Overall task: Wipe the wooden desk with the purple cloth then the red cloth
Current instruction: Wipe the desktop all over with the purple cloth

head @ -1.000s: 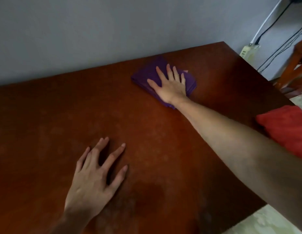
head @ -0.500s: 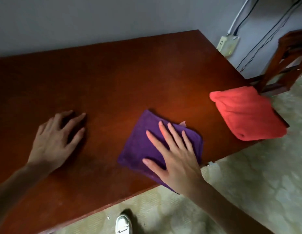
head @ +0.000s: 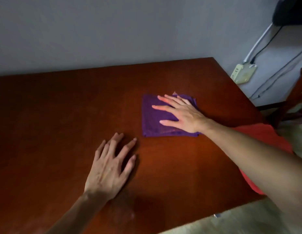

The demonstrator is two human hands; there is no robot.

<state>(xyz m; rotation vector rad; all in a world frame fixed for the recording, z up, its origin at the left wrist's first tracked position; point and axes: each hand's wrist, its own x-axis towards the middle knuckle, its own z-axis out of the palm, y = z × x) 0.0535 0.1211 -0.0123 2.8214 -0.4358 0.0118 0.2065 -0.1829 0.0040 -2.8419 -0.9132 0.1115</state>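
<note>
We saw a wooden desk (head: 62, 115) w/ a dark reddish-brown top, set against a grey wall. On it lay a folded purple cloth (head: 152, 119) approx. mid-desk, flat, & a red cloth (head: 258, 132) at the right edge, partly hidden by a forearm.

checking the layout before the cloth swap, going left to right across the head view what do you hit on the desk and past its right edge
left hand flat on the wooden desk → purple cloth → right hand pressing flat on it → red cloth at the desk's right edge, partly behind the forearm → wall socket box beyond the desk.
</note>
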